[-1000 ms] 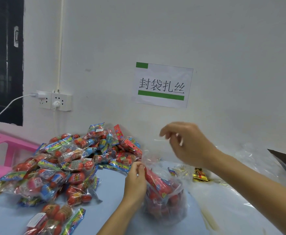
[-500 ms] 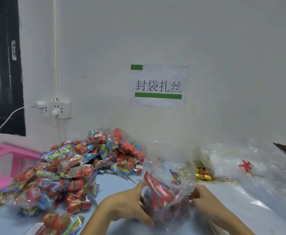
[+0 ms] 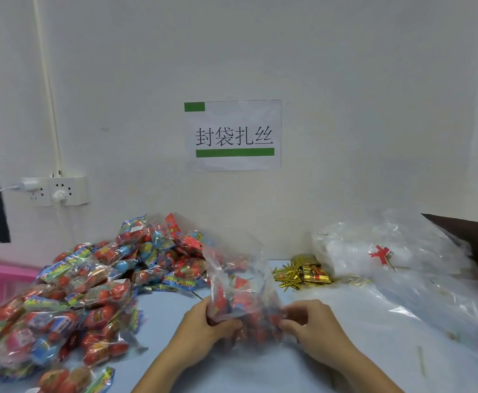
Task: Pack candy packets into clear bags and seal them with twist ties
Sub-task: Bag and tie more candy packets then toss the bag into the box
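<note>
Head view, candy heap (image 3: pixel 70 293) left of bag (image 3: pixel 240 282), gold ties (image 3: pixel 300 275) right

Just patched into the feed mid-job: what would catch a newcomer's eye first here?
The heap of red and blue candy packets fills the table's left side. At centre front, the left hand and right hand grip a clear bag partly filled with candy, its top open. Gold twist ties lie just behind it, below the paper sign on the wall.
</note>
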### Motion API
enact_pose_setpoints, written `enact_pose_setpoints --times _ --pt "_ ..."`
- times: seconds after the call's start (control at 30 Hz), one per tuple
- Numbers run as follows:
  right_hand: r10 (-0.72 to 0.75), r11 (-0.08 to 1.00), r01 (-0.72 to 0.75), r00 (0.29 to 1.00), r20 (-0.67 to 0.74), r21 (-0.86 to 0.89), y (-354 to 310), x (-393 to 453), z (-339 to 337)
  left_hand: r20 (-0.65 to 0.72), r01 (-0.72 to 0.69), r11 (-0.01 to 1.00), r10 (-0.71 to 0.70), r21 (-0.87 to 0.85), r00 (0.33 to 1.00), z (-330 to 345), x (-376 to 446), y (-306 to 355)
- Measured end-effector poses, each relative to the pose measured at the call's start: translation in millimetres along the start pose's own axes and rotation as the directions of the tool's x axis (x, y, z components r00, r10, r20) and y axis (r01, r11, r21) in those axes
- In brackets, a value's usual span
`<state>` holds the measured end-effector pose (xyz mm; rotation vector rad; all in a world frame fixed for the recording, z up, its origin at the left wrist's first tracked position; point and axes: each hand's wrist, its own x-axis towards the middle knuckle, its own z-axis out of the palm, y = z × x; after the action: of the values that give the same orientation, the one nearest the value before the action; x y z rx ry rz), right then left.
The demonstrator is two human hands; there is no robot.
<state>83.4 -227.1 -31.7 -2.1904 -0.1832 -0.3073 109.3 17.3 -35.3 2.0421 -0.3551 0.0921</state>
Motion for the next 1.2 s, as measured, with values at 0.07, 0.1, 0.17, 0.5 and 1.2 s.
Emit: enact_pose_setpoints --times 0.07,0.1,0.17,0.5,1.2 --pt "-0.001 0.998 0.0 1.0 -0.022 -0.07 1.7 1.1 0.9 0.009 -0.018 0.998 0.018 0.057 1.0 -0.3 -0.7 -1.2" --pt "0.002 0.996 -0.005 1.0 -0.028 -0.091 2.8 1.7 1.5 0.027 -0.037 0.996 0.035 0.087 0.999 -0.2 -1.2 -1.1" --pt "0.014 0.992 -0.017 1.0 -0.026 -0.128 4.2 2.5 2.6 0.062 -0.051 0.984 0.041 0.171 0.997 -0.4 -2.0 -1.9" --pt "-0.014 0.999 0.012 0.999 -0.047 -0.03 8.6 5.1 1.5 0.216 0.048 0.981 -0.006 -0.187 0.976 -34.4 -4.7 4.8" --pt "-0.044 0.98 0.075 0.985 -0.169 0.184 -7.5 -2.0 12.7 -0.128 -0.248 0.942 0.224 -0.227 0.966 2.9 -11.0 35.0"
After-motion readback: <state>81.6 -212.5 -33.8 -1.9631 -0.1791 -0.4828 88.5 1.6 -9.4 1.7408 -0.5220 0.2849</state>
